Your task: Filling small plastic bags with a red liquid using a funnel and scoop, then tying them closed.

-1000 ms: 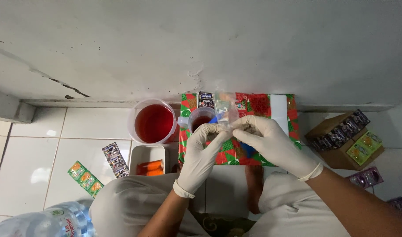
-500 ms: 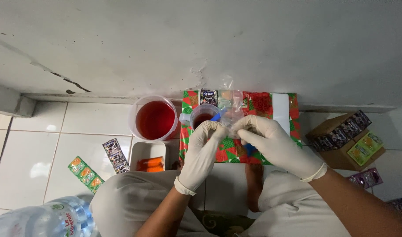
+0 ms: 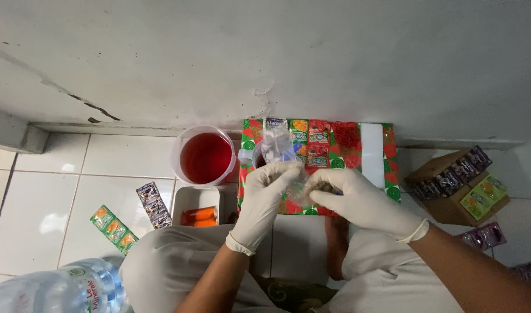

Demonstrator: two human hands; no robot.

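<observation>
My left hand (image 3: 264,194) and my right hand (image 3: 353,197), both in white gloves, meet over a box wrapped in red and green paper (image 3: 372,156). Together they pinch a small clear plastic bag (image 3: 277,145) that sticks up between the fingertips. Just behind the bag stands a small cup (image 3: 251,155) with dark red liquid, mostly hidden by the bag and my left hand. Several small sachets (image 3: 309,136) lie along the box's far edge.
A round tub of red liquid (image 3: 205,156) stands left of the box. A white tray (image 3: 190,200) holds orange tubes (image 3: 198,216). Sachet strips (image 3: 154,204) (image 3: 113,228) lie on the tiles. A water bottle (image 3: 56,290) is bottom left. A cardboard box of sachets (image 3: 459,185) sits at right.
Both hands have dropped slightly toward me with the clear bag, which now stands more upright above the fingertips. The view has shifted a little.
</observation>
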